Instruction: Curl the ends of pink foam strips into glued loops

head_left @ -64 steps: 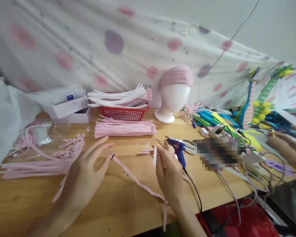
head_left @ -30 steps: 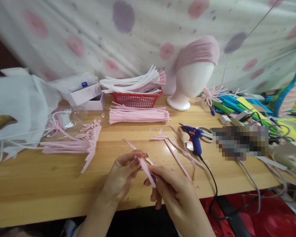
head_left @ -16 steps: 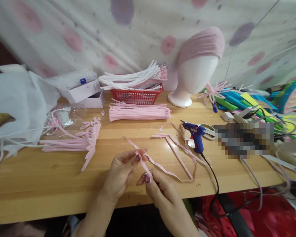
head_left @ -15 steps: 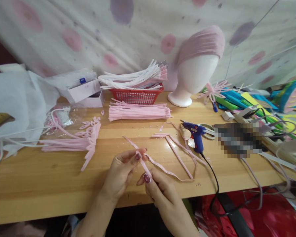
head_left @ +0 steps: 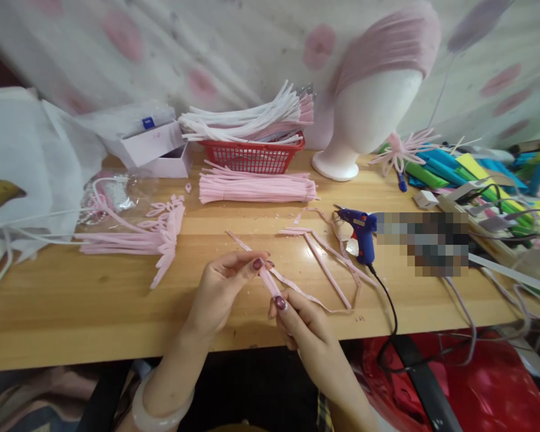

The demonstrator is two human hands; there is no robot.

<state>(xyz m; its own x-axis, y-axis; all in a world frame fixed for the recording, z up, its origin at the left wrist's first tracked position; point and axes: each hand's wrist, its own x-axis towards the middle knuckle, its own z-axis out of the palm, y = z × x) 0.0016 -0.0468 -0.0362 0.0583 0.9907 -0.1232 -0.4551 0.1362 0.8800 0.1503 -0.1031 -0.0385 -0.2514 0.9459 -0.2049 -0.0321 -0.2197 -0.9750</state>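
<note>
Between my two hands is a short pink pipe cleaner [head_left: 269,281], slanting down to the right. My left hand [head_left: 219,289] pinches its upper end with thumb and fingertips. Its lower end is gripped by my right hand [head_left: 306,324], thumb on top. Under and beyond the fingers, a thin pink strip with small marks [head_left: 303,294] lies on the table and curls right. More pink pipe cleaners [head_left: 326,270], one bent at an angle, lie to the right of my hands. A blue hot glue gun [head_left: 363,237] rests past them, its black cord running off the table's front edge.
A bundle of pink pipe cleaners [head_left: 256,188] lies before a red basket [head_left: 252,157] heaped with white and pink ones. Looped pink pieces [head_left: 166,234] lie left. A white foam head [head_left: 373,120] wears a pink cap. Cables and a power strip [head_left: 486,225] crowd the right.
The view has tilted down, so the table's things sit higher. My hands still hold the pipe cleaner, and slightly more of it shows between them.
</note>
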